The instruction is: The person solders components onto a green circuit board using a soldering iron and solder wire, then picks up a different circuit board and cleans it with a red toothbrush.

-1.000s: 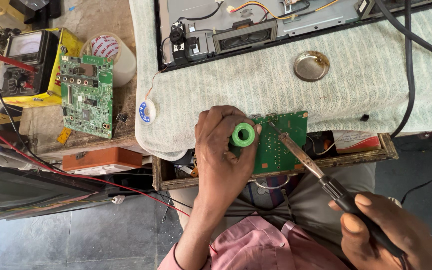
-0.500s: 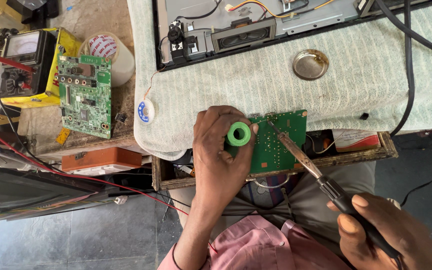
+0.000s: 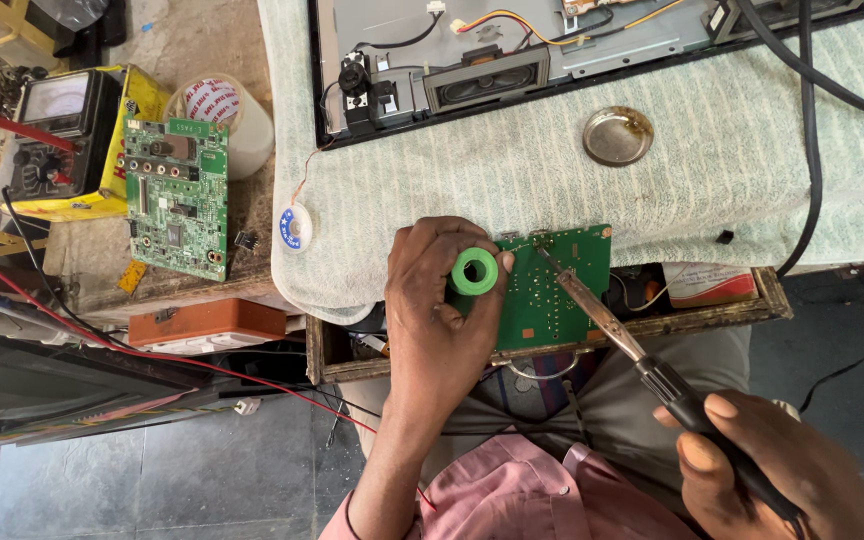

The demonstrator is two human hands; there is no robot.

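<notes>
Soldering under way: left hand (image 3: 442, 300) pinching green solder spool (image 3: 475, 271) at nine o'clock of circuit board (image 3: 555, 285); right hand (image 3: 777, 470) gripping soldering iron (image 3: 632, 345). Next, likely steady tip contact.

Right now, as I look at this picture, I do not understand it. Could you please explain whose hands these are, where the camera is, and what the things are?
The camera sits on a person's head and looks down at their own two hands, so there is no machine. The left hand holds a small green spool against a green circuit board. The right hand grips a soldering iron, whose tip touches that board. The board lies at the edge of a pale cloth. On the cloth are also a round metal dish and an opened flat device. To the left lie a second circuit board and a yellow meter.
</notes>
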